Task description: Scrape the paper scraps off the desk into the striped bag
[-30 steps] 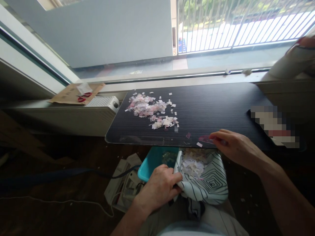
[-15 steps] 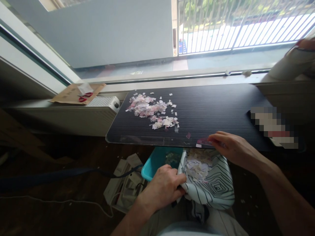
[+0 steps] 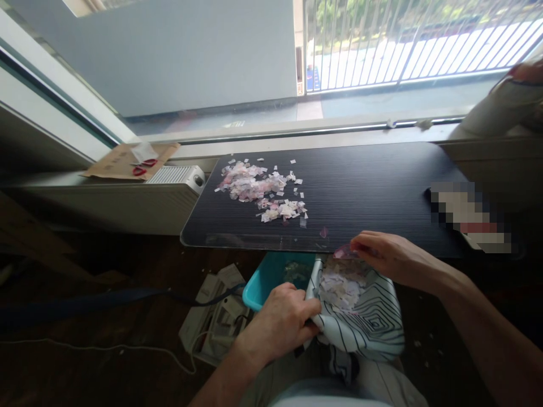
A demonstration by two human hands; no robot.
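My right hand is closed on a translucent pink plastic piece, which sits at the table's front edge above the bin opening. My left hand is wrapped round the near-left rim of a white bin with black line patterns. White paper scraps lie inside that bin. A turquoise bin stands against its left side. On the dark table, a heap of small white and pink scraps lies to the left, and a loose pink scrap lies near the front edge.
A pixelated phone-like object lies at the table's right end. Red-handled scissors rest on brown cardboard by the radiator. A white box with cables is on the floor at left. A window runs behind the table.
My right hand has moved slightly left and toward me with the pink piece, past the table edge. The white scrap beside it is no longer on the edge. My left hand stays put.
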